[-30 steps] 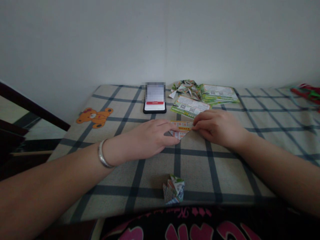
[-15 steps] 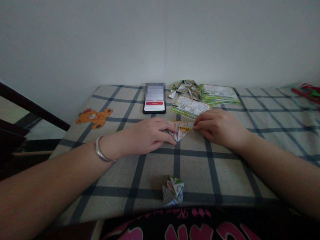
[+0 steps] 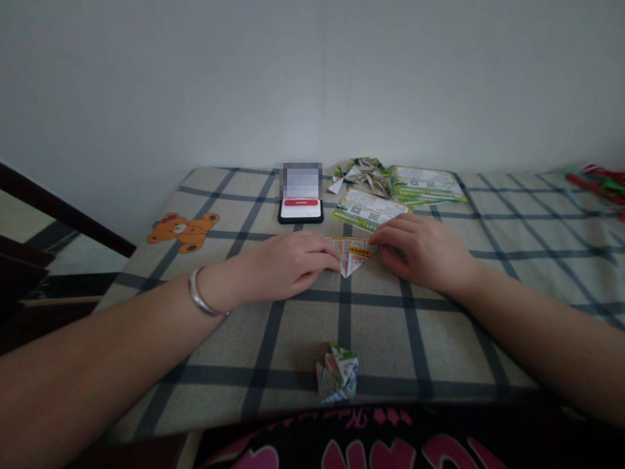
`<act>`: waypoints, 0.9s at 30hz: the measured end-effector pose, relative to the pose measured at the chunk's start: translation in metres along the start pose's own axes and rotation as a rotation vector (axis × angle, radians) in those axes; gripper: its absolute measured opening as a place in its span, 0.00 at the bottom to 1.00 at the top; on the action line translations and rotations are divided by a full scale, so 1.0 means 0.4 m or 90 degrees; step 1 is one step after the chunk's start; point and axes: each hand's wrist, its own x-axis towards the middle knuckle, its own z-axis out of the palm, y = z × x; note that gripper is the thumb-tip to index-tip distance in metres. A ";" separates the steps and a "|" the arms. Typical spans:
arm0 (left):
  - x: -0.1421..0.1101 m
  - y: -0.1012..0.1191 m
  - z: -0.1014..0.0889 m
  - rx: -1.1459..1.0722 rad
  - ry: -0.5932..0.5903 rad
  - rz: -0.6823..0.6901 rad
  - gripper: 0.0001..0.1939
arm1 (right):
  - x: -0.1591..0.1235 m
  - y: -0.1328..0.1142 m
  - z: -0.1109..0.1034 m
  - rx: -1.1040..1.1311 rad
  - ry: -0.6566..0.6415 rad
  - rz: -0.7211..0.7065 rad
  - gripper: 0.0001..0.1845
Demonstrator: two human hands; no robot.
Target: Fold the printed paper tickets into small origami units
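A printed sheet of paper (image 3: 356, 253), folded to a triangle with its point toward me, lies on the checked tablecloth. My left hand (image 3: 297, 264) is closed at its left side, fingers pressed together on the paper. At the top right corner my right hand (image 3: 415, 251) pinches the fold between thumb and fingers. Close to my body stands a small folded paper piece (image 3: 338, 374). Just beyond my hands is a flat green-and-white leaflet (image 3: 368, 207); the right hand covers its near corner.
A phone (image 3: 301, 208) lies with its screen lit. Behind the leaflet is a heap of folded paper pieces (image 3: 364, 172), beside a stack of leaflets (image 3: 430, 182). An orange bear picture (image 3: 183, 231) is at the left, a red-and-green item (image 3: 598, 184) at the far right.
My left fingers have drawn back slightly from the middle of the folded paper. My right hand has shifted a little left along its top edge.
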 end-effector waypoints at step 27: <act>0.000 0.022 0.004 0.148 -0.001 0.027 0.15 | 0.014 0.008 0.024 0.107 0.008 0.002 0.17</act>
